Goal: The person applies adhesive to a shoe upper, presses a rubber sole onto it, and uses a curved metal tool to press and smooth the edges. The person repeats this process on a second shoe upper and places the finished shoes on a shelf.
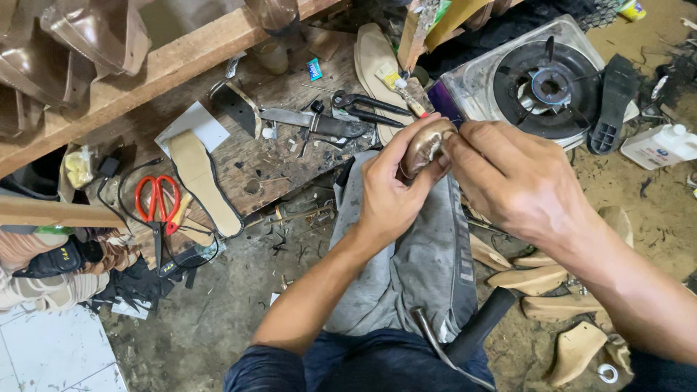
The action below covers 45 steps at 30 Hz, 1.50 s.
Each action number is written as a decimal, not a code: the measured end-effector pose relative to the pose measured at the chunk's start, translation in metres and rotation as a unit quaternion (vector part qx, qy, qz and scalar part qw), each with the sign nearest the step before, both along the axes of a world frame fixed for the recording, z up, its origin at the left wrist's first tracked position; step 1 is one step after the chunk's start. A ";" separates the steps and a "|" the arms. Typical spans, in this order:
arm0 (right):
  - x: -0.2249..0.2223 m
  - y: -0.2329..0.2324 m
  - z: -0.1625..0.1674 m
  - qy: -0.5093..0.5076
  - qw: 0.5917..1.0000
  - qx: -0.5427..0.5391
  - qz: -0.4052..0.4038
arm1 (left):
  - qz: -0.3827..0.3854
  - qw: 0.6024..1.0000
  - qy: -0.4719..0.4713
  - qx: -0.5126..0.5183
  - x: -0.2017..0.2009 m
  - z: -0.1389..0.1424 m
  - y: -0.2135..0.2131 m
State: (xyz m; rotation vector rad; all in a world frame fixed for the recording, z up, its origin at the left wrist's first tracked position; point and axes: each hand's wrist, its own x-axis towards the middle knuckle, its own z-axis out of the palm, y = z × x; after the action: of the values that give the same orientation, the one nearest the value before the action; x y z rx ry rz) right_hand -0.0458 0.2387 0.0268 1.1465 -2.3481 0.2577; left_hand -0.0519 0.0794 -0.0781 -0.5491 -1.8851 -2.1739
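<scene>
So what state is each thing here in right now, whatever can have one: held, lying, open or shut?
Left hand: gripping the brown shoe piece.
Right hand: fingertips pressed on the same shoe piece.
Brown shoe piece: held up over the grey cloth.
Red scissors: shut, lying flat.
Black pliers: lying on the wooden bench, handles slightly apart.
Gas burner: no flame visible.
Wooden shoe lasts: lying loose on the floor.

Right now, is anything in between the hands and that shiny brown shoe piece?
Nothing visible is. The left hand wraps the brown shoe piece from below, and the right hand pinches its top edge with the fingertips. Both hands touch it directly, above the grey cloth on the lap.
</scene>
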 end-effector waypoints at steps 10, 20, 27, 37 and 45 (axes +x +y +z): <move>-0.003 0.005 -0.036 -0.163 0.948 -0.268 -0.052 | 0.014 1.000 -0.002 -0.020 -0.001 -0.001 -0.005; -0.007 0.004 -0.035 -0.045 0.980 -0.190 -0.026 | -0.001 1.000 0.014 0.004 0.000 -0.001 -0.002; -0.012 0.000 -0.038 0.040 0.989 -0.141 -0.015 | 0.016 1.000 0.023 -0.014 0.000 0.003 -0.002; -0.016 -0.001 -0.035 0.029 0.993 -0.117 -0.005 | 0.020 0.999 0.020 -0.015 -0.003 0.002 -0.002; -0.013 -0.001 -0.028 -0.002 0.995 -0.100 0.001 | 0.021 0.999 0.020 -0.020 -0.004 -0.001 -0.002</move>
State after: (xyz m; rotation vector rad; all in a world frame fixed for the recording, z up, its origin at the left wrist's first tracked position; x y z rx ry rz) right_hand -0.0588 0.2381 -0.0016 1.0526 -2.2660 0.4850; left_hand -0.0564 0.0774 -0.0787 -0.5509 -1.9063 -2.0878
